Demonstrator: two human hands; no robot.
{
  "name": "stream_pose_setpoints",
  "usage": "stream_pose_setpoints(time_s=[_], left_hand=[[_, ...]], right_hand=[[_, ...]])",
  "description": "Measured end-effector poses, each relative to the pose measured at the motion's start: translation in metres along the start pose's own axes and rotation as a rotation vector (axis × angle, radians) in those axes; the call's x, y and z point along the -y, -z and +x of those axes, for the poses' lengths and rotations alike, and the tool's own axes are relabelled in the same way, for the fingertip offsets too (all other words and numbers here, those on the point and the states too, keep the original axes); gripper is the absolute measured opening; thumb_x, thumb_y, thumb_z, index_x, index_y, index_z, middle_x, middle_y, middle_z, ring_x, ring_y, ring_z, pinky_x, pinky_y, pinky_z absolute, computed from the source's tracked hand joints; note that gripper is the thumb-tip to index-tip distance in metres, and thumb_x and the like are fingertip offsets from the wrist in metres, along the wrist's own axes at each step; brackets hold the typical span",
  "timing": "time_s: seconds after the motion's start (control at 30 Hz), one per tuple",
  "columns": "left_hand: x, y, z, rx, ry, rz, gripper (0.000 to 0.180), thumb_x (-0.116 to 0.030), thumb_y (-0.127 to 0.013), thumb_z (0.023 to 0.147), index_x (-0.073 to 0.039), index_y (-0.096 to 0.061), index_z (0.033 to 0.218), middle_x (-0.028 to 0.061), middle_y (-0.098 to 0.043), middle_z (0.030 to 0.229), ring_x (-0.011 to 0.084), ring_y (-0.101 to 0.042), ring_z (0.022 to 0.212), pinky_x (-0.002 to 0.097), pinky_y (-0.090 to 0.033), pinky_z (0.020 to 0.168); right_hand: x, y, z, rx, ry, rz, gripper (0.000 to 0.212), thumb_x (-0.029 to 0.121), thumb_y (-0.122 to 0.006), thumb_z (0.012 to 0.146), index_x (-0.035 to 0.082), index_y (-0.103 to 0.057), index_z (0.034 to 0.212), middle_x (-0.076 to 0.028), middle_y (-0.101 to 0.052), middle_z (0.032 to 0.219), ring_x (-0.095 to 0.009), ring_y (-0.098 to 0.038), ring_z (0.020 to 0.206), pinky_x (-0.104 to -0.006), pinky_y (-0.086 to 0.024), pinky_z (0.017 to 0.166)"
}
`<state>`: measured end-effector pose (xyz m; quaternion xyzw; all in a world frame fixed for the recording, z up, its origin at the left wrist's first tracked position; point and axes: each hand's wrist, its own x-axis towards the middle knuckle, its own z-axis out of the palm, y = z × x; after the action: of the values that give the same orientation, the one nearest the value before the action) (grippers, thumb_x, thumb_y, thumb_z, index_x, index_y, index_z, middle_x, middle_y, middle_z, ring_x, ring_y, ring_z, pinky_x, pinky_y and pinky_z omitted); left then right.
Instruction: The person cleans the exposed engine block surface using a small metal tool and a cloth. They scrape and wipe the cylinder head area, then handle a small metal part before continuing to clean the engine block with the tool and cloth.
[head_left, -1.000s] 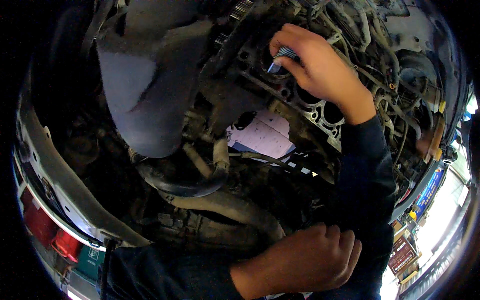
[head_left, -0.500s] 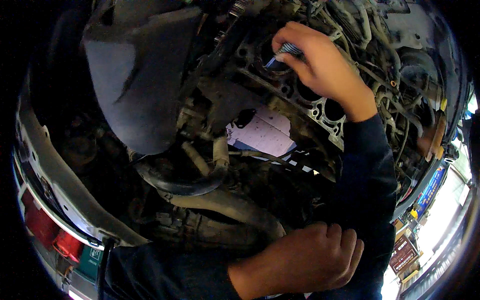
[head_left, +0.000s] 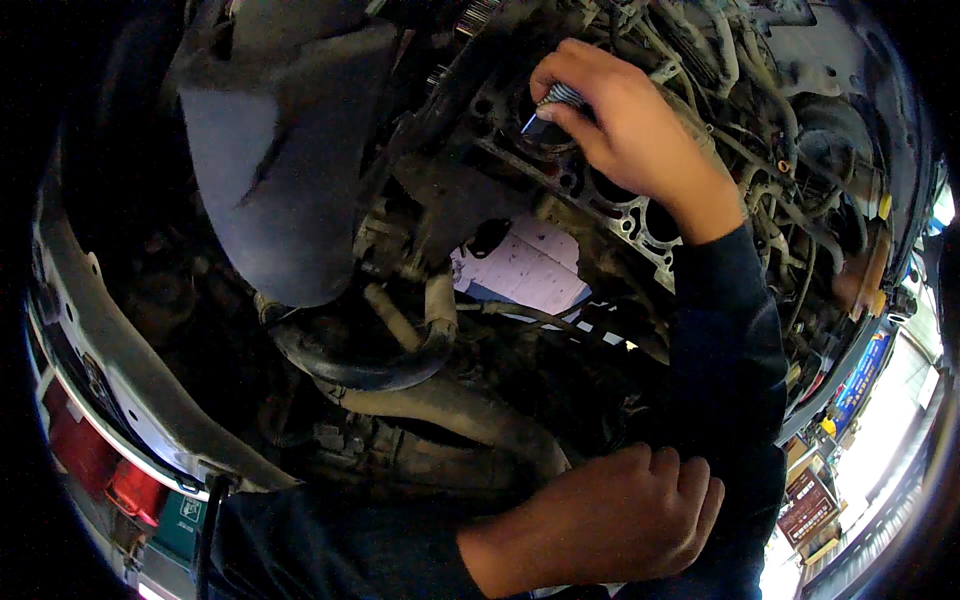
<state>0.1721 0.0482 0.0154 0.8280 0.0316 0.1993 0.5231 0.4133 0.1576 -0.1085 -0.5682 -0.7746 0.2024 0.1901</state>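
Over the flat top of an open engine block (head_left: 640,222), my right hand (head_left: 632,125) pinches a small silver scraper (head_left: 563,97) with a ridged grip. Its straight, shiny edge points down and left, close to the rim of a cylinder bore. Whether the edge touches the metal, I cannot tell. A dark cylinder bore (head_left: 662,224) shows beneath my right wrist. My left hand (head_left: 615,520) is a closed fist, back of the hand up, at the lower middle in front of my body. Anything inside its fingers is hidden.
A large dark plastic cover (head_left: 270,200) rises at the left. A curved black hose (head_left: 375,372) crosses the bay near the middle. Tangled pipes and wires (head_left: 790,190) lie right of the block. The car's body edge (head_left: 150,370) curves along the left.
My right hand has shifted slightly left with the scraper, staying beside the same bore. My left fist has barely moved and remains closed.
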Motion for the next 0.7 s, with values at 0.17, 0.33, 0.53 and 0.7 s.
stream_pose_setpoints(time_s=[0.17, 0.33, 0.53, 0.7], left_hand=[[0.002, 0.001, 0.002, -0.035, -0.027, 0.027, 0.022, -0.024, -0.068, 0.089, -0.004, -0.064, 0.08, 0.0017, -0.051, 0.068, 0.0149, -0.054, 0.061, 0.0306, -0.037, 0.05], [0.0, 0.002, 0.001, 0.025, -0.01, 0.0, 0.022, -0.024, -0.068, 0.089, -0.003, -0.066, 0.083, 0.0021, -0.052, 0.069, 0.0154, -0.055, 0.061, 0.0309, -0.037, 0.05], [0.0, 0.0, 0.001, -0.029, -0.002, -0.005, 0.022, -0.024, -0.068, 0.089, -0.003, -0.066, 0.084, 0.0025, -0.053, 0.069, 0.0156, -0.056, 0.061, 0.0306, -0.039, 0.051], [0.001, 0.003, 0.001, -0.004, -0.011, 0.001, 0.021, -0.023, -0.067, 0.09, -0.003, -0.066, 0.083, 0.0026, -0.053, 0.069, 0.0158, -0.057, 0.062, 0.0307, -0.039, 0.051]], right_hand=[[-0.001, 0.009, -0.009, 0.053, -0.028, -0.08, 0.018, 0.003, -0.074, 0.089, 0.004, -0.063, 0.103, -0.018, -0.062, 0.098, -0.044, -0.063, 0.101, -0.0513, -0.054, 0.088], [0.001, 0.004, 0.002, 0.031, -0.012, -0.024, 0.017, 0.004, -0.074, 0.09, 0.003, -0.063, 0.103, -0.019, -0.063, 0.1, -0.045, -0.063, 0.101, -0.0518, -0.054, 0.088], [-0.001, 0.004, -0.002, 0.046, -0.008, -0.025, 0.017, 0.002, -0.073, 0.088, 0.003, -0.063, 0.102, -0.019, -0.063, 0.1, -0.045, -0.063, 0.101, -0.0517, -0.053, 0.087], [0.0, 0.002, 0.0, 0.04, -0.006, -0.026, 0.018, 0.0, -0.073, 0.086, 0.003, -0.062, 0.1, -0.019, -0.063, 0.1, -0.046, -0.063, 0.1, -0.0521, -0.053, 0.087]])
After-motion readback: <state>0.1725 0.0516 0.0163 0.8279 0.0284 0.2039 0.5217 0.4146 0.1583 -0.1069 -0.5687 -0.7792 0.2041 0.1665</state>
